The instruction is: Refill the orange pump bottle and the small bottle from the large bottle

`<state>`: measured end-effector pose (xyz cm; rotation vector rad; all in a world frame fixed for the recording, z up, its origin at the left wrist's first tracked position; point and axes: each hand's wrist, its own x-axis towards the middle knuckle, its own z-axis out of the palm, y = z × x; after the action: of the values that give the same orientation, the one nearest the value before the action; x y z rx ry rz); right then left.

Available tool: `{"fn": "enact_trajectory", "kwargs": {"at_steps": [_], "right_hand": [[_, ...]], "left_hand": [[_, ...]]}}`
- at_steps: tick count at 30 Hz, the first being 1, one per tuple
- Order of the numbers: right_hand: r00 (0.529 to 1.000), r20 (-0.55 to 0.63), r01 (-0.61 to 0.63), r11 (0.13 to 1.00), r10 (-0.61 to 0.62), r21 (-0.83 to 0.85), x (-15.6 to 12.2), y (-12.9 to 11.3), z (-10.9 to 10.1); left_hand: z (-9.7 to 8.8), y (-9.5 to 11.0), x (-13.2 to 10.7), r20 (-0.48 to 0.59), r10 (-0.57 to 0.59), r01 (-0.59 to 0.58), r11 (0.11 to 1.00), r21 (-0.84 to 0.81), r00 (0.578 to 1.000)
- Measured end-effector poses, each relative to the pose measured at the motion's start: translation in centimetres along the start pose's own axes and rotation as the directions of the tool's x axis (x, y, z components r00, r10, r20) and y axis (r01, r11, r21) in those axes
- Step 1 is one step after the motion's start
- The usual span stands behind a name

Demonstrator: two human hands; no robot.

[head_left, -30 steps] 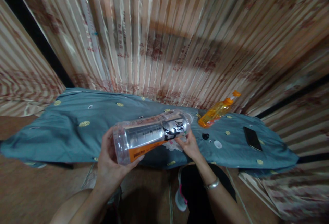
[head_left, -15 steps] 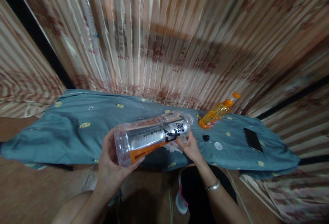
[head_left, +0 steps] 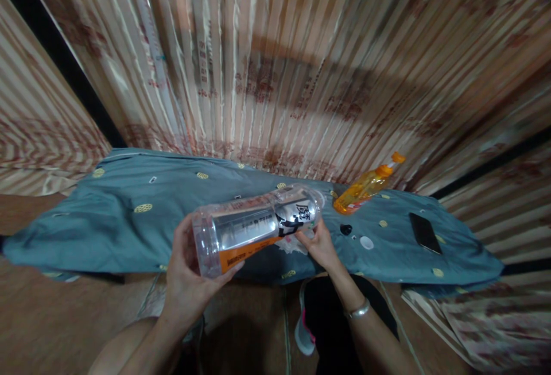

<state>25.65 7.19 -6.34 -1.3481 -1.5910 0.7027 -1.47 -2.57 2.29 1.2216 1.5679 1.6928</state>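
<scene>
Bottle (head_left: 245, 234) of clear plastic, with a silver and orange label bearing black lettering, lies nearly level in both hands, above the front part of a blue-green cloth (head_left: 107, 225) printed with small yellow motifs. The left hand (head_left: 189, 277) is curled around its broad base end, thumb along the near side; the right hand (head_left: 321, 247) grips the other, narrower end from below, a silver bracelet (head_left: 358, 309) on that wrist. Just behind the right hand, partly hidden, is some crumpled whitish material (head_left: 293, 245). To the right on the cloth are a small black object (head_left: 345, 229), a white disc (head_left: 367, 243) beside it, an orange-topped bottle of yellow-orange liquid (head_left: 359, 194) farther back, and a dark phone (head_left: 425, 233). Pleated, striped curtains (head_left: 258, 47) hang behind.
</scene>
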Motion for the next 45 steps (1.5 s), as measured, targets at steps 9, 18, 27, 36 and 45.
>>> {"fn": "enact_trajectory", "kwargs": {"at_steps": [9,18,27,36,45], "right_hand": [[1.000,0.018,0.013,1.000,-0.013,0.003,0.0,0.0,-0.1],[1.000,0.006,0.001,1.000,-0.001,-0.006,0.0,-0.2,-0.1],[1.000,-0.011,0.009,1.000,-0.009,-0.019,0.0,0.0,0.0],[1.000,-0.023,-0.011,1.000,0.011,-0.024,0.0,-0.2,0.0],[1.000,-0.015,-0.002,1.000,0.002,-0.022,0.0,0.0,0.0]], "left_hand": [[0.3,0.5,0.1,-0.015,-0.064,0.064,0.997,-0.035,0.998],[0.0,-0.6,0.0,0.004,0.030,-0.030,0.999,-0.010,1.000],[0.2,-0.2,-0.1,-0.019,0.013,-0.013,1.000,-0.015,1.000],[0.1,0.4,0.0,0.005,0.019,-0.019,1.000,-0.003,1.000],[0.3,0.0,-0.1,-0.010,-0.007,0.007,0.999,-0.044,1.000]]}}
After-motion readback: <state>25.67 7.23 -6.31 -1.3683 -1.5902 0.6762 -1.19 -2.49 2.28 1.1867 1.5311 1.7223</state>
